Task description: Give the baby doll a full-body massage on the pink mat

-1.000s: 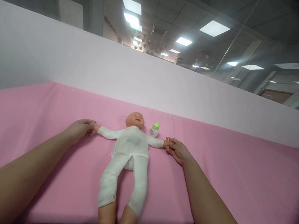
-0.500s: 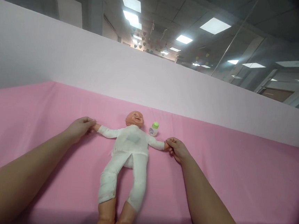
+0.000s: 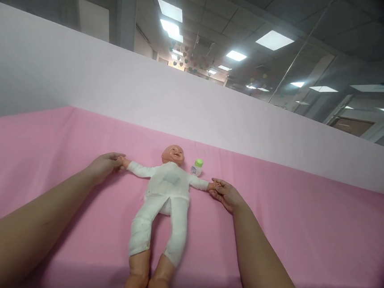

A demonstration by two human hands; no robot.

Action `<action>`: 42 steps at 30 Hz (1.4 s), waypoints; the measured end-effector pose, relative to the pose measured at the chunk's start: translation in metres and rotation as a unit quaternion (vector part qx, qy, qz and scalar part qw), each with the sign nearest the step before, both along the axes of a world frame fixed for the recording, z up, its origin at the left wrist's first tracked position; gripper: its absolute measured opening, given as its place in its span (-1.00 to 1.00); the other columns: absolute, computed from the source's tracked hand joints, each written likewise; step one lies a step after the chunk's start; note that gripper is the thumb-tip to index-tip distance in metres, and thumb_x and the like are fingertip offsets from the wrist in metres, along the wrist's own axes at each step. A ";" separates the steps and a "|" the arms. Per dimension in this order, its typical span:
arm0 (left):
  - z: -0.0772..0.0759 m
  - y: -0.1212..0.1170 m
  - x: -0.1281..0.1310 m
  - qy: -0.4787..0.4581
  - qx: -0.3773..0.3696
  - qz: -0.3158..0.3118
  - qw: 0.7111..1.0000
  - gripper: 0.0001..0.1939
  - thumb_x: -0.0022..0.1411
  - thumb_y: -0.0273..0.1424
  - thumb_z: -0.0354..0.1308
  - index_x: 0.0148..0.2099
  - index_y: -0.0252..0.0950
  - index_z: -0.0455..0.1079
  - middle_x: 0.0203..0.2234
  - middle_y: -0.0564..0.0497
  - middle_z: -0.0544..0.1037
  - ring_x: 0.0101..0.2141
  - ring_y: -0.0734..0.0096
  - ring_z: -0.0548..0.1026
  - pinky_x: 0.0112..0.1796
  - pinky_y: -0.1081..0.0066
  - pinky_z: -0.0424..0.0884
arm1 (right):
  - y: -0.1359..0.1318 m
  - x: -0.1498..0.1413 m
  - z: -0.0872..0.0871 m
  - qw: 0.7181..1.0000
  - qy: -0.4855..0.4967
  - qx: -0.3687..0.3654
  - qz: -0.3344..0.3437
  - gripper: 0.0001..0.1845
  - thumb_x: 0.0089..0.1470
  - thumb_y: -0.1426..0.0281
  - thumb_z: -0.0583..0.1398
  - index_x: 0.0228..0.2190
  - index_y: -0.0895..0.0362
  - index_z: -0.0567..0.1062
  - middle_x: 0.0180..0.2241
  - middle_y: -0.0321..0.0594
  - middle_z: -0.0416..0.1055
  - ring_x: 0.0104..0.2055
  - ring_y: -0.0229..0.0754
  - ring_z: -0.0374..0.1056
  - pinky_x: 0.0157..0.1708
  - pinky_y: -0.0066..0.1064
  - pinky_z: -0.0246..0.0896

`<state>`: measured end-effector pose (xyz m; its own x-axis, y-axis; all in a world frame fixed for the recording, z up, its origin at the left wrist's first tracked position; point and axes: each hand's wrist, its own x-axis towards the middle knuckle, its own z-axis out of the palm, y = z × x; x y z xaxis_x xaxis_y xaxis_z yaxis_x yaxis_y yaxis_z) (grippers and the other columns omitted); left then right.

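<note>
A baby doll (image 3: 165,195) in a white suit lies face up on the pink sheet (image 3: 306,225), arms stretched out to both sides and bare feet at the near edge. My left hand (image 3: 104,165) is closed round the doll's hand on the left side. My right hand (image 3: 224,194) pinches the doll's other hand on the right side. A small white bottle with a green cap (image 3: 197,167) stands just right of the doll's head, behind its arm.
A pale pink wall panel (image 3: 182,103) rises along the far side of the pink sheet. The sheet's near edge runs under the doll's feet. Above the panel are ceiling lights and a glass partition.
The doll's arms stay spread and both hands keep their hold. My right hand's fingers have shifted slightly on the doll's hand; the view has tilted a little.
</note>
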<state>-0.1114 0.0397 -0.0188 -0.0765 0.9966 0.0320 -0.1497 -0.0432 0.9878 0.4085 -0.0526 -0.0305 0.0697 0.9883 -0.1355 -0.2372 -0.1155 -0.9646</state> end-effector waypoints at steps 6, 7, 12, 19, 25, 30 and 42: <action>-0.001 0.000 0.000 0.023 -0.005 -0.008 1.000 -0.46 -0.13 -0.37 0.51 -0.06 -0.37 0.50 -0.45 -0.07 0.62 -0.52 0.39 0.54 -0.44 0.43 0.50 | 0.002 0.000 -0.003 1.000 -0.016 0.001 -0.007 -0.62 0.06 0.53 0.39 -0.07 0.15 0.52 -0.21 -0.15 0.54 -0.32 -0.28 0.54 -0.19 -0.48 0.59; -0.001 0.000 0.000 0.026 -0.005 -0.007 1.000 -0.44 -0.15 -0.35 0.52 -0.07 -0.36 0.50 -0.46 -0.07 0.61 -0.52 0.39 0.54 -0.46 0.43 0.49 | 0.003 0.000 -0.003 1.000 -0.021 0.002 -0.010 -0.64 0.05 0.52 0.40 -0.09 0.15 0.52 -0.25 -0.17 0.53 -0.36 -0.30 0.53 -0.24 -0.49 0.59; 0.000 -0.001 -0.001 0.047 -0.006 0.000 0.999 -0.47 -0.17 -0.25 0.55 -0.15 -0.33 0.51 -0.50 -0.06 0.61 -0.57 0.41 0.51 -0.53 0.48 0.41 | 0.007 -0.003 -0.005 0.998 -0.054 0.011 -0.023 -0.75 0.02 0.41 0.43 -0.27 0.16 0.51 -0.48 -0.27 0.47 -0.55 -0.37 0.37 -0.55 -0.60 0.39; -0.001 0.001 0.000 0.047 -0.017 0.019 0.999 -0.64 -0.02 -0.27 0.46 -0.20 -0.35 0.51 -0.49 -0.08 0.60 -0.53 0.36 0.54 -0.45 0.40 0.53 | 0.011 -0.007 -0.008 0.994 -0.082 0.020 -0.068 -0.78 0.21 0.27 0.28 -0.20 0.16 0.51 -0.60 -0.34 0.37 -0.67 -0.37 0.20 -0.74 -0.59 0.07; 0.002 -0.002 0.002 0.034 -0.026 0.019 0.999 -0.67 -0.01 -0.41 0.39 -0.15 -0.39 0.52 -0.40 -0.14 0.62 -0.48 0.30 0.59 -0.38 0.33 0.60 | 0.005 -0.001 -0.003 0.998 -0.041 0.008 -0.036 -0.71 0.18 0.50 0.26 -0.03 0.16 0.48 -0.43 -0.21 0.49 -0.51 -0.31 0.40 -0.54 -0.53 0.40; 0.005 -0.004 -0.002 0.027 -0.011 -0.014 0.999 -0.48 -0.13 -0.44 0.48 -0.05 -0.36 0.51 -0.31 -0.11 0.64 -0.38 0.27 0.62 -0.36 0.38 0.59 | 0.000 0.003 0.001 1.000 -0.012 0.001 -0.002 -0.59 0.04 0.62 0.33 -0.06 0.15 0.49 -0.29 -0.16 0.52 -0.39 -0.29 0.48 -0.37 -0.51 0.53; 0.004 -0.006 -0.001 0.049 -0.006 -0.019 0.999 -0.45 -0.17 -0.25 0.56 -0.13 -0.33 0.49 -0.47 -0.05 0.61 -0.51 0.38 0.54 -0.44 0.43 0.48 | 0.005 0.000 -0.001 0.999 -0.036 0.016 -0.019 -0.66 -0.08 0.45 0.45 -0.25 0.15 0.50 -0.47 -0.30 0.45 -0.55 -0.36 0.33 -0.61 -0.60 0.27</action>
